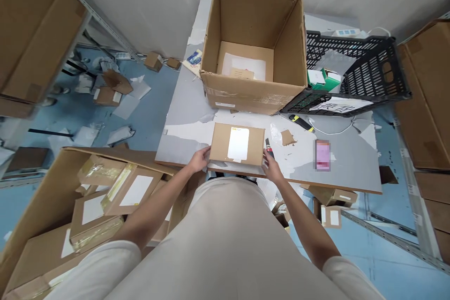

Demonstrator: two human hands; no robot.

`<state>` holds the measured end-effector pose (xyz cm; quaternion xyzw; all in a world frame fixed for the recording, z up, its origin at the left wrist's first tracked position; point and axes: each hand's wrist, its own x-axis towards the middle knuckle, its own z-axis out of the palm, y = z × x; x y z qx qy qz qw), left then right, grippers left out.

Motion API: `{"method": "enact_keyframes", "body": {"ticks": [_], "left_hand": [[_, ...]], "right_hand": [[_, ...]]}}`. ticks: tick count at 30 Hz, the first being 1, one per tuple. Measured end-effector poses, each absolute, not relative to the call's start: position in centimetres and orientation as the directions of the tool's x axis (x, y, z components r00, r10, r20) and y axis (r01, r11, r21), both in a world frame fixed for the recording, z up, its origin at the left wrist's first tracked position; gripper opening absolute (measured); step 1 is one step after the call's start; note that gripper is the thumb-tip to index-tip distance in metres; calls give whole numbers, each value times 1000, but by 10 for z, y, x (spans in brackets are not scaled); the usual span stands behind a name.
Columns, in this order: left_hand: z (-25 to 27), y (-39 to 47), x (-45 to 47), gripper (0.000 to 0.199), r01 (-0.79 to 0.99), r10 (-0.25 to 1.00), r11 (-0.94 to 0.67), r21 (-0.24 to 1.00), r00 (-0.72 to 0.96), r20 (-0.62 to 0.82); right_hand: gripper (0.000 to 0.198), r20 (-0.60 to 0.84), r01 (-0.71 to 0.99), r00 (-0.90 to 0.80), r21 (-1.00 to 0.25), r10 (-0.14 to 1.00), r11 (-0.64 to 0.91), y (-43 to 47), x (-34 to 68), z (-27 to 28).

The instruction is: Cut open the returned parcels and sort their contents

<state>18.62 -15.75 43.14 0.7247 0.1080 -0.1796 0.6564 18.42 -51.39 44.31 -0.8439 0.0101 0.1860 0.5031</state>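
A closed cardboard box (220, 143) with a white label (238, 143) lies near the front edge of the table, in front of me. My left hand (199, 159) grips its left side near the front corner. At the right front corner my right hand (270, 168) holds the other side; some of its fingers are hidden by the box. Just beyond those fingers is a red and black box cutter (269, 147); whether they touch it I cannot tell. A torn cardboard scrap (288, 137) and clear plastic (276, 134) lie to the right.
A large open carton (253, 93) stands behind the box, next to a black plastic crate (386, 72). A yellow and black cutter (301, 123) and a blurred pink item (322, 155) lie on the table (355, 173). At lower left, a big carton (38, 197) holds several labelled boxes.
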Motion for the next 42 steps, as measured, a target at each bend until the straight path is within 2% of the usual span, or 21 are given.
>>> {"method": "enact_keyframes", "body": {"ticks": [2, 4, 8, 11, 14, 17, 20, 23, 28, 32, 34, 37, 40, 42], "left_hand": [[427, -161, 176, 68, 411, -158, -77, 909, 895, -418], [426, -167, 172, 65, 433, -172, -63, 899, 883, -437], [435, -173, 176, 57, 442, -150, -79, 894, 881, -449], [456, -170, 187, 49, 410, -133, -189, 893, 890, -437], [485, -166, 204, 43, 315, -77, -433, 845, 921, -383], [504, -169, 227, 48, 225, -10, -652, 724, 952, -305], [508, -178, 248, 49, 224, 37, -735, 640, 956, -292], [503, -187, 264, 49, 263, 98, -760, 595, 951, -294], [502, -191, 274, 50, 294, 142, -763, 576, 945, -295], [503, -191, 268, 49, 282, 135, -782, 556, 947, -291], [504, -191, 265, 49, 283, 142, -790, 544, 947, -287], [504, -193, 263, 49, 287, 148, -804, 521, 945, -292], [505, -194, 262, 51, 300, 160, -808, 506, 940, -303], [505, -195, 258, 51, 289, 155, -799, 528, 947, -283]], "right_hand": [[81, -354, -200, 904, -845, 239, -497, -509, 178, 441], [81, -358, -199, 898, -849, 256, -489, -503, 176, 442], [71, -339, -200, 900, -880, 275, -432, -497, 180, 450], [55, -309, -140, 901, -870, 303, -472, -500, 192, 467], [37, -278, -57, 930, -754, 240, -654, -501, 213, 494], [46, -293, -34, 941, -577, 167, -816, -496, 237, 517], [51, -373, -66, 918, -477, 134, -876, -488, 256, 522], [52, -412, -130, 908, -438, 70, -890, -484, 270, 515], [53, -395, -181, 918, -513, 43, -839, -487, 283, 505], [55, -388, -226, 918, -677, 79, -700, -503, 270, 493], [56, -373, -262, 928, -683, 17, -681, -513, 255, 483], [51, -365, -297, 924, -491, -116, -819, -524, 230, 464], [70, -458, -294, 876, -260, -150, -920, -524, 213, 448], [71, -523, -302, 836, -182, -168, -936, -523, 207, 440]]}}
